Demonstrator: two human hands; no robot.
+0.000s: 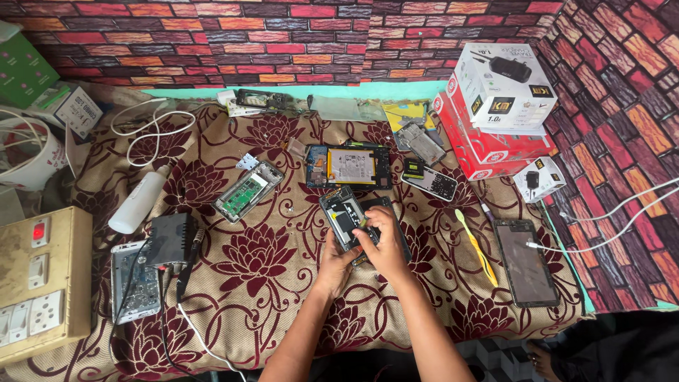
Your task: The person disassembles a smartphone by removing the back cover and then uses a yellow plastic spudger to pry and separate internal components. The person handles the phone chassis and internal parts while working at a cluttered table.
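An opened phone (344, 218) lies at the middle of the flowered cloth (269, 283), cradled from below by the left hand (338, 263) while the right hand (382, 239) pinches its lower edge, steadying it for close work.

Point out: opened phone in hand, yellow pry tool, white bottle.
opened phone (341, 212), head view, on its exposed dark inner board above the hands.
yellow pry tool (477, 247), head view, mid-shaft.
white bottle (137, 203), head view, middle of its body.
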